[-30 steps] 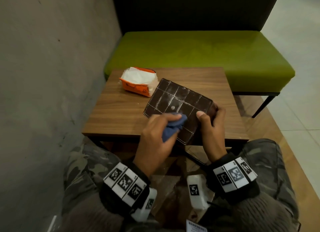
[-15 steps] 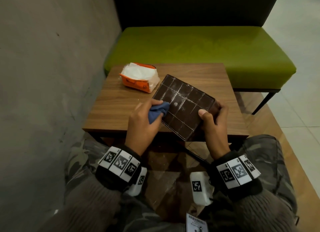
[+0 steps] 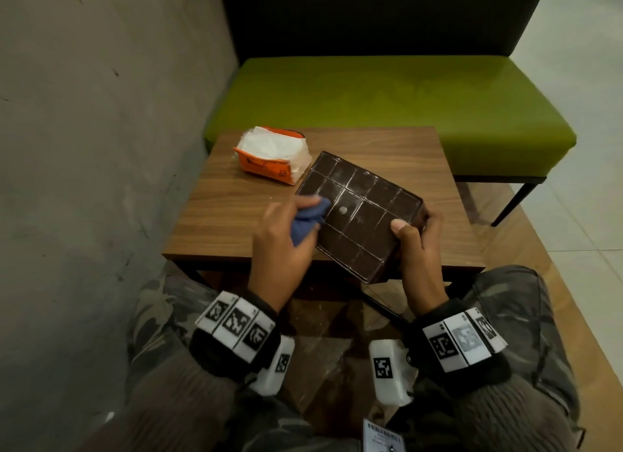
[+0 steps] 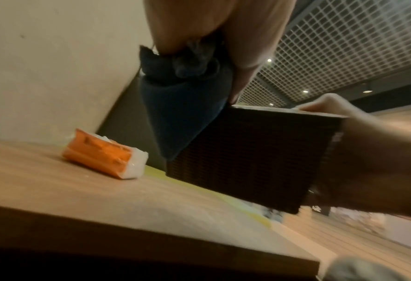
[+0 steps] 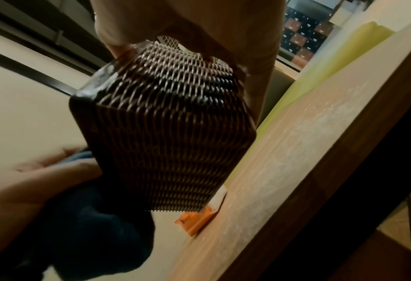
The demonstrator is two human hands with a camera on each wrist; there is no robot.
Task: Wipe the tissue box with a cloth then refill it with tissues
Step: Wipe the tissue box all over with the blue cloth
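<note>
Head view: left hand (image 3: 279, 246) clutches the crumpled blue cloth (image 3: 308, 217) at nine o'clock of the dark woven tissue box (image 3: 359, 215); right hand (image 3: 416, 246) clamps its three-o'clock end.

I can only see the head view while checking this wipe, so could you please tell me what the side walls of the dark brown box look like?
Observer: The right wrist view shows that the dark brown tissue box has woven, basket-like side walls.
Operator: Thank you. Does the cloth reach those walls?
Observer: In the left wrist view, the blue cloth, bunched in the left hand, hangs down along one wall's edge.
Operator: And the table surface?
Observer: The right wrist view shows pale, dusty streaks on the wooden table.
</note>
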